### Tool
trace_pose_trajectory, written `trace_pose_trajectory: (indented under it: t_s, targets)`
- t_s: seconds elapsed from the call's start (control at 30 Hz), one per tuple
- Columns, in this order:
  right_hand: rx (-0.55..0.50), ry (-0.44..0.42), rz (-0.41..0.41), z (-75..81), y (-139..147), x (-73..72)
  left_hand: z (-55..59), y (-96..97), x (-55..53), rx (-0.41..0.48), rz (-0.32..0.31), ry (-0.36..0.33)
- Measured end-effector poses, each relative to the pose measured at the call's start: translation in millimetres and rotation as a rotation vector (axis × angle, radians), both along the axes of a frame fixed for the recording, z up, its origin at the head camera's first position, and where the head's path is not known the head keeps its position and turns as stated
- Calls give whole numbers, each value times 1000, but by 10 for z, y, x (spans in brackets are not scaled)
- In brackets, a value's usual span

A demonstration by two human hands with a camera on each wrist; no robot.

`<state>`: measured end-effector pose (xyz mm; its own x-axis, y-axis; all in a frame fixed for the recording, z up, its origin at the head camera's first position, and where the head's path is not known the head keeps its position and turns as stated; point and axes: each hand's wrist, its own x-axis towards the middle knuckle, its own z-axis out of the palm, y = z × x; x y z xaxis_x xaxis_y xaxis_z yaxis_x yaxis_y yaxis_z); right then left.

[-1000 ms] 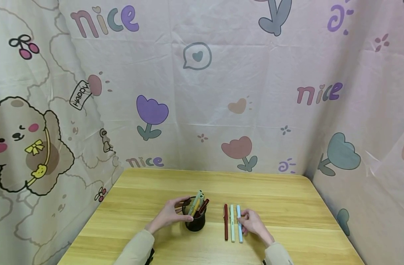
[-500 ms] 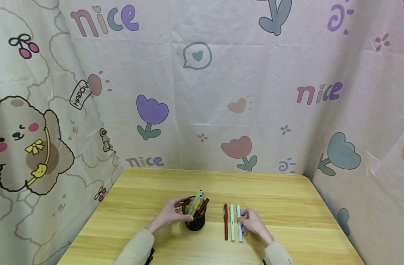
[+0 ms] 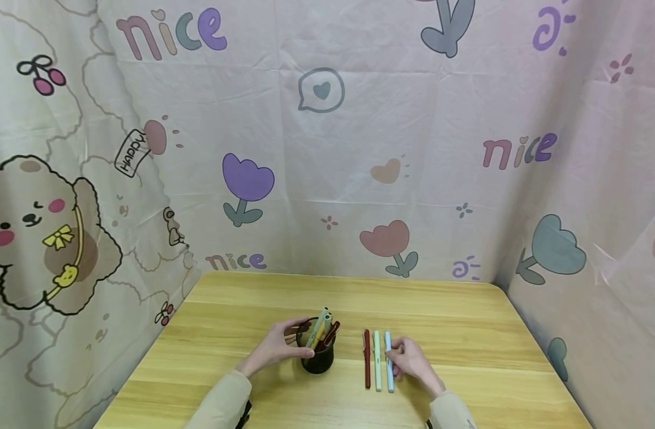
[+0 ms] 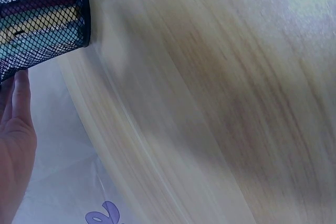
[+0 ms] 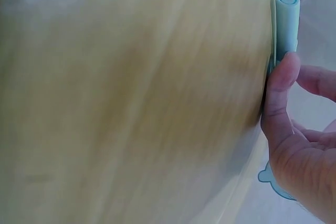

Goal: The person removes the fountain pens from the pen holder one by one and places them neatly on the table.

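My left hand point(image 3: 273, 345) holds the black mesh pen holder point(image 3: 319, 361) near its rim, thumb in front and fingers behind. Inside it several pens stand tilted, among them a green pen point(image 3: 317, 326) and a dark red one point(image 3: 332, 333). In the left wrist view the mesh holder point(image 4: 47, 22) shows at the upper left, above the fingers. To the right, my right hand point(image 3: 411, 360) pinches a light blue pen point(image 3: 388, 342) lying on the table. A pale green pen point(image 3: 378, 360) and a dark red pen point(image 3: 367, 360) lie parallel beside it, slightly apart.
The wooden table point(image 3: 241, 298) has its back edge close to a printed cloth curtain point(image 3: 332, 149), which also hangs along the left and right sides. Table surface lies between the pen holder and the row of pens.
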<state>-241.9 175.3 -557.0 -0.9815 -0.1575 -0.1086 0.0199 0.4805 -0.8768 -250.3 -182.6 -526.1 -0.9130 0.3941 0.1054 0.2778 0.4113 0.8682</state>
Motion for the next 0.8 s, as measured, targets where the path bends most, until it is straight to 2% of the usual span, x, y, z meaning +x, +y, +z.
trace_pose_trajectory:
  t_s: [0.4,0.63,0.8]
  targets:
    - [-13,10,-8,38,14,43,19,8,16,8,2,-5]
    - [-32,88,-30,109,-23,60,18,11,12,15,-1,-11]
    - [-87,125,-46,177,-108,54,11,9,5,12,-3,-6]
